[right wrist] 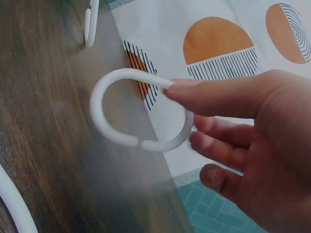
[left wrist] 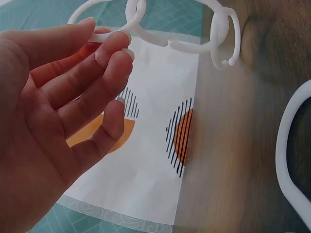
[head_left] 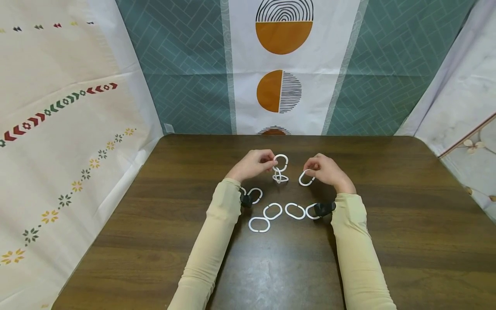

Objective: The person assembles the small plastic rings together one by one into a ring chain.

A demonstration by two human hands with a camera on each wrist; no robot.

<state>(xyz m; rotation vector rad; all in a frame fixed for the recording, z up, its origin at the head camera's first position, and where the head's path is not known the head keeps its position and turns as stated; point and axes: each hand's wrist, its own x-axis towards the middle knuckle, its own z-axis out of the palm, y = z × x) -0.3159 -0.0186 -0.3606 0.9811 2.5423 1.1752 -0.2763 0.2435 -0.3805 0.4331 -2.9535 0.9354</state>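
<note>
My left hand [head_left: 255, 165] pinches the uppermost of a few white plastic chain links [head_left: 280, 156] between thumb and index finger. The links hang hooked through one another, the lowest close over the table. In the left wrist view the linked pieces [left wrist: 189, 47] cross the top, and the other fingers are loosely bent. A short way to the right, my right hand [head_left: 325, 171] holds a single white link [right wrist: 97, 104] by one end with thumb and fingertips. This oval link has a small gap in its side and is apart from the hanging chain.
Several loose white links lie on the brown wooden table [head_left: 178, 258] nearer the body, among them one at the front [head_left: 258, 218] and one in the middle [head_left: 295, 204]. Black wrist straps [head_left: 324, 209] partly cover others. A patterned cloth [head_left: 186, 86] hangs behind the table's far edge.
</note>
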